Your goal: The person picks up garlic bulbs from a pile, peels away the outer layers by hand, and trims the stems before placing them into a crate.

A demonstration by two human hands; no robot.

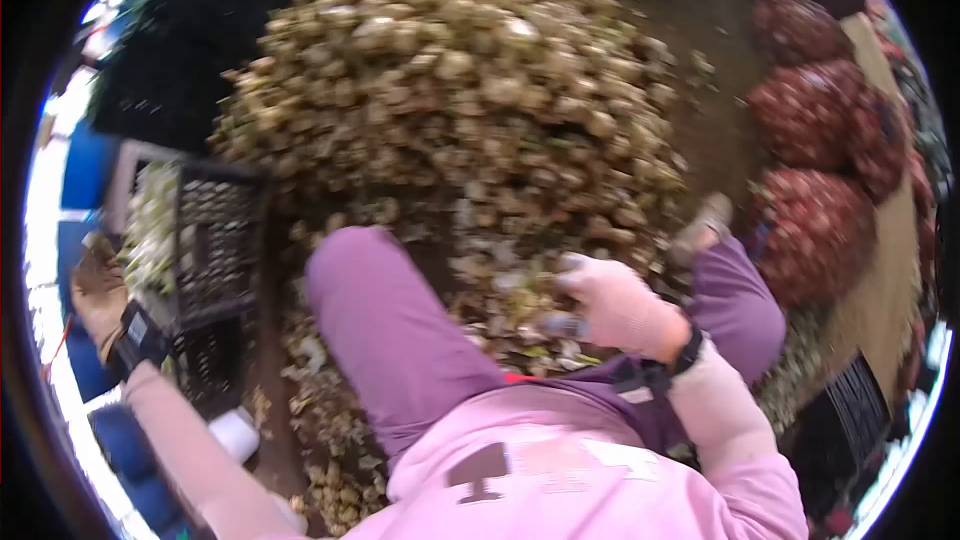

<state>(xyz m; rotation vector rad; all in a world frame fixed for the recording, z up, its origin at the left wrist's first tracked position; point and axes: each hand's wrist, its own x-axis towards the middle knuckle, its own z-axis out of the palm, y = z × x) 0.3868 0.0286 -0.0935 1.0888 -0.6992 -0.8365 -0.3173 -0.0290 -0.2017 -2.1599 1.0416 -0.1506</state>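
My left hand (100, 295) reaches out to the far left, beside a black plastic crate (215, 240) filled with white and green produce (152, 225). Its dark fingertips point up along the crate's outer side, apart, with nothing visible in them. In front of my right thigh, my right hand (625, 308) wears a pale pink knitted glove with grey fingertips and is closed. A blurred grey-blue shape shows under its fingers; I cannot tell what it is. Past my knees rises a big heap of pale brown bulbs (460, 70), blurred, with green bits among them.
Red mesh sacks (810, 230) full of bulbs are stacked on the right. Peelings and leaf scraps (510, 310) litter the floor between my legs. At the upper left is a large dark container (190, 50); a black crate (845, 410) stands at the lower right.
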